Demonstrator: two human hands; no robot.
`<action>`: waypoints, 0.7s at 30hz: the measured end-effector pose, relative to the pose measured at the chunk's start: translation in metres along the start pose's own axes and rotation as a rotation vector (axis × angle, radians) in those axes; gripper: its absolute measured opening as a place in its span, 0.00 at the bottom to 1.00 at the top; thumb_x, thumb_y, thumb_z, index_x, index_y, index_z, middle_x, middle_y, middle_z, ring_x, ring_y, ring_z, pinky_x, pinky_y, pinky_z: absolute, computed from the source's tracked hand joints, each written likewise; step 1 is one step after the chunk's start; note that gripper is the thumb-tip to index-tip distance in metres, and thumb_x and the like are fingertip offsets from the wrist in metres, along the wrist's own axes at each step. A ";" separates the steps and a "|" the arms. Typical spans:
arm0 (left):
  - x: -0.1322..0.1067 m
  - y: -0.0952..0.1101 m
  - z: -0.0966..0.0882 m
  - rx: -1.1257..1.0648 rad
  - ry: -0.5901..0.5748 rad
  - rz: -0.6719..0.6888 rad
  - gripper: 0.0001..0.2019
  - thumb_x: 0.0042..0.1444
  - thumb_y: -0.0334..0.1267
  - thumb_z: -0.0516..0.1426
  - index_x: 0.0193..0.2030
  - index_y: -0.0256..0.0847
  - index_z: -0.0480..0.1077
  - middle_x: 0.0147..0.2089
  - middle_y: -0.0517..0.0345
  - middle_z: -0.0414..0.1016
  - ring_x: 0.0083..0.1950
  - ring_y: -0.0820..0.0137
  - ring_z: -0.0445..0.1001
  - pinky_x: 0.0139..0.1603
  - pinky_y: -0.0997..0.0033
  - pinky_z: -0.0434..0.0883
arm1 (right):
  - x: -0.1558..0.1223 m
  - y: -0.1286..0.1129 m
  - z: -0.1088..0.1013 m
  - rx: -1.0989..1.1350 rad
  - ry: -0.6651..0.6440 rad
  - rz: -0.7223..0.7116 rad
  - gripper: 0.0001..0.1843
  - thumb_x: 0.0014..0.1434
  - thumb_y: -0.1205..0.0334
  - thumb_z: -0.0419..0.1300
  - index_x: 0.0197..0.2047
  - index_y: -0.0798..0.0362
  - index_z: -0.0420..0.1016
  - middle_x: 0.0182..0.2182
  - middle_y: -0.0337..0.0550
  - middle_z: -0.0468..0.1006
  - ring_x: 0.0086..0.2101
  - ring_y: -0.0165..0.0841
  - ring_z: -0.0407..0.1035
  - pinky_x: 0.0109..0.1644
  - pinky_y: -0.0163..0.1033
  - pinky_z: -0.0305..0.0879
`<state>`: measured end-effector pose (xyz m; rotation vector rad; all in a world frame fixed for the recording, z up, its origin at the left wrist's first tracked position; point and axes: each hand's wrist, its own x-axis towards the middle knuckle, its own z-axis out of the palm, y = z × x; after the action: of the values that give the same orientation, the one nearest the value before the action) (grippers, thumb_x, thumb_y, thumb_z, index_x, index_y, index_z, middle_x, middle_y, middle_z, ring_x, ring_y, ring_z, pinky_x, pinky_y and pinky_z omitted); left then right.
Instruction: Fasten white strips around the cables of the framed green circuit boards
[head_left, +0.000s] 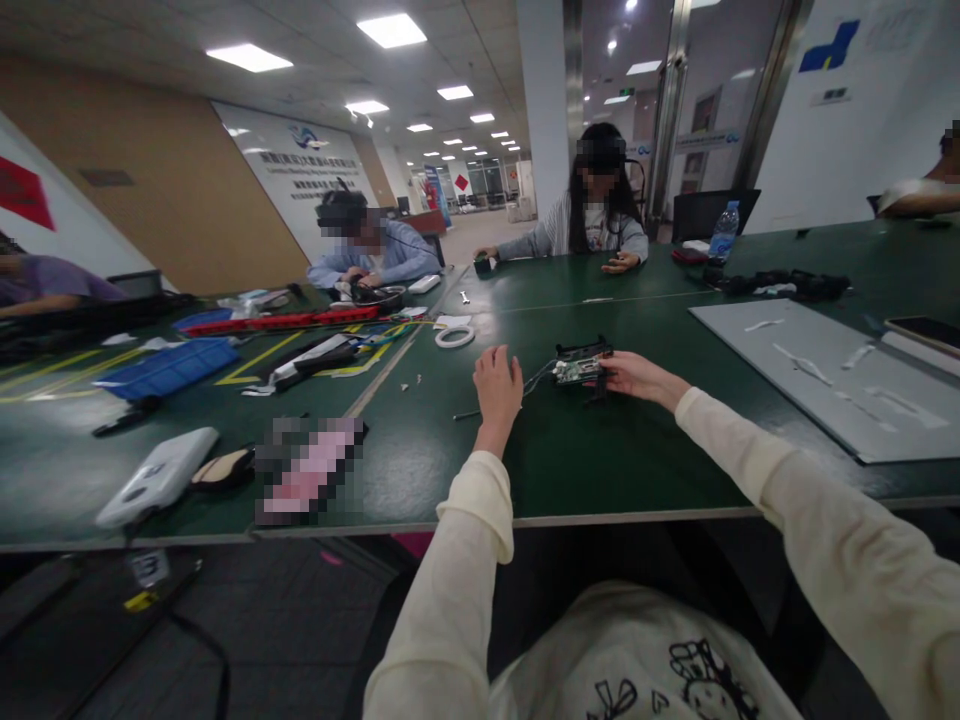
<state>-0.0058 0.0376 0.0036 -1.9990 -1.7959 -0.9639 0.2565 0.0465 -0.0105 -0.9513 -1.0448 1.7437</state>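
Two hands work at a small circuit board on the green table: right hand pinches its edge, left hand hovers with fingers loosely apart. Thin wires could snag and pull the board away.

We reach forward with both arms in cream-coloured long sleeves — elbows low, forearms stretched out ahead. Our left hand is raised with its back towards us, fingers extended upward and slightly spread, closed on nothing. Our right hand lies lower, pointing leftward, palm down — fingers extended, their tips too small to tell apart.
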 end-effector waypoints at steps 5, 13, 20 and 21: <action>-0.003 0.007 0.000 -0.047 -0.159 0.174 0.19 0.66 0.42 0.45 0.60 0.39 0.62 0.59 0.45 0.65 0.60 0.60 0.62 0.59 0.60 0.62 | 0.007 0.016 0.006 -0.103 0.000 0.011 0.08 0.61 0.69 0.59 0.44 0.51 0.69 0.39 0.43 0.80 0.34 0.31 0.76 0.34 0.34 0.74; -0.012 0.011 0.012 -0.097 -0.445 0.478 0.21 0.63 0.45 0.50 0.62 0.45 0.61 0.63 0.52 0.64 0.63 0.61 0.60 0.62 0.58 0.61 | 0.012 0.011 -0.030 -0.338 0.141 -0.238 0.06 0.53 0.71 0.64 0.34 0.52 0.74 0.32 0.41 0.79 0.31 0.31 0.73 0.33 0.36 0.72; -0.010 0.008 0.014 -0.108 -0.488 0.471 0.22 0.63 0.45 0.49 0.63 0.44 0.61 0.64 0.51 0.64 0.62 0.60 0.63 0.62 0.57 0.61 | -0.037 -0.046 -0.139 -1.145 0.704 -0.323 0.09 0.54 0.64 0.59 0.37 0.53 0.79 0.38 0.48 0.79 0.42 0.40 0.71 0.52 0.46 0.64; -0.010 0.008 0.014 -0.105 -0.485 0.466 0.22 0.63 0.45 0.49 0.62 0.44 0.61 0.63 0.50 0.64 0.62 0.60 0.63 0.62 0.58 0.62 | -0.050 -0.049 -0.160 -1.220 0.825 -0.311 0.09 0.53 0.64 0.58 0.36 0.54 0.78 0.40 0.51 0.79 0.45 0.42 0.70 0.54 0.48 0.62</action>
<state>0.0064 0.0372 -0.0115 -2.7246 -1.3758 -0.4617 0.4312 0.0550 -0.0138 -1.8604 -1.5084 0.1912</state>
